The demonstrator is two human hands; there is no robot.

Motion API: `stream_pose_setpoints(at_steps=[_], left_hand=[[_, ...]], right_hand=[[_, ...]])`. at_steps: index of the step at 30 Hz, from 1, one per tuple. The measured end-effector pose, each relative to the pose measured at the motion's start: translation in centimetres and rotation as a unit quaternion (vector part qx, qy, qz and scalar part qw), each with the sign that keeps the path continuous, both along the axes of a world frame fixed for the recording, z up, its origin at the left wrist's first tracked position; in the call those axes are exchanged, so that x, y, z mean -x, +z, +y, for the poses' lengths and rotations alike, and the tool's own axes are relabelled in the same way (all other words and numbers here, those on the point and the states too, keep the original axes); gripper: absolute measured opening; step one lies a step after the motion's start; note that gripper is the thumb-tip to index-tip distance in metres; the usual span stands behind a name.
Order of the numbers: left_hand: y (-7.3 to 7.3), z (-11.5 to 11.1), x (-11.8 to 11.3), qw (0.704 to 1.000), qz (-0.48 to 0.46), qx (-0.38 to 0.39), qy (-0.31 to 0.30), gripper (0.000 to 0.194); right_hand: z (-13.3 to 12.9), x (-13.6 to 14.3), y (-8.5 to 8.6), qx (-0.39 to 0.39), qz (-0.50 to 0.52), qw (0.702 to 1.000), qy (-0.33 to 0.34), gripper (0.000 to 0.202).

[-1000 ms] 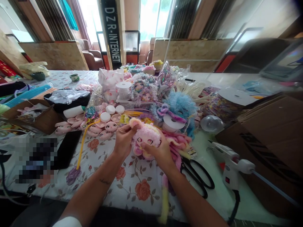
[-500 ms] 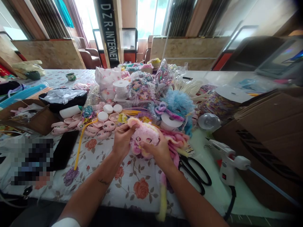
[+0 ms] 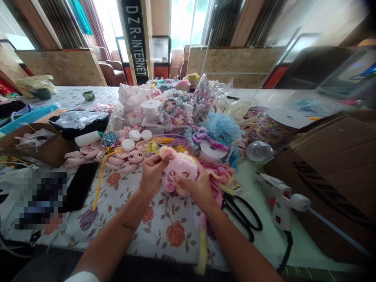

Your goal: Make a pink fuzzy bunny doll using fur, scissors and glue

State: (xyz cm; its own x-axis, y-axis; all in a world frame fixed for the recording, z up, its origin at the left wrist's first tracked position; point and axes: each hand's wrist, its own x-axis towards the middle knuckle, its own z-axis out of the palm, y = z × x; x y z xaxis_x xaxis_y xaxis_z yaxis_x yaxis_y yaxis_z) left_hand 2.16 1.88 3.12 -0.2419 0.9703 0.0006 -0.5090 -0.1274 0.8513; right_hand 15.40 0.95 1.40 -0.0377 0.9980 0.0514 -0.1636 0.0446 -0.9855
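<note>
Head view: both hands work fuzzy pink hair onto a doll head (image 3: 179,169), held just above the floral tablecloth (image 3: 173,231). The left hand (image 3: 152,175) pinches a tuft at its top; the right hand (image 3: 196,187) grips its lower edge. The next move likely needs firm pressing. Right of the doll head lie black scissors (image 3: 245,219), then a white plastic glue gun (image 3: 282,203); left of it, smooth pink faces (image 3: 129,156).
</note>
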Motion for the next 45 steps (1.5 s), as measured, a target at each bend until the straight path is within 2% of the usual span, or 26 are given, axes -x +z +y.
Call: stream_pose_setpoints(at_steps=[8, 14, 17, 20, 22, 28, 36, 45], left_hand=[[1.0, 0.7, -0.2, 0.998, 0.059, -0.004, -0.027, 0.031], [1.8, 1.0, -0.1, 0.994, 0.067, -0.034, -0.077, 0.033], [2.0, 1.6, 0.8, 0.991, 0.039, -0.034, -0.121, 0.038], [2.1, 2.4, 1.7, 0.993, 0.019, -0.042, -0.106, 0.046], [2.1, 2.7, 2.0, 0.993, 0.036, -0.055, -0.096, 0.041], [1.6, 2.4, 1.0, 0.994, 0.032, -0.028, -0.102, 0.027], [1.8, 2.7, 0.7, 0.993, 0.016, -0.004, -0.115, 0.031], [2.3, 2.7, 0.0, 0.992, 0.004, -0.001, -0.125, 0.03]], right_hand=[[0.5, -0.6, 0.1, 0.024, 0.104, 0.99, 0.088, 0.074], [0.6, -1.1, 0.9, 0.011, 0.13, 0.986, 0.107, 0.062], [0.6, -1.1, 0.8, 0.011, 0.119, 0.988, 0.097, 0.059], [0.7, -1.0, 0.7, 0.005, 0.084, 0.994, 0.074, 0.06], [0.7, -0.9, 0.6, -0.006, 0.059, 0.996, 0.061, 0.062], [0.8, -1.0, 0.4, -0.026, 0.037, 0.998, 0.052, 0.061], [1.2, -1.1, -0.2, -0.019, 0.037, 0.999, 0.024, 0.065], [1.0, -1.1, -0.1, -0.032, 0.038, 0.999, -0.004, 0.074]])
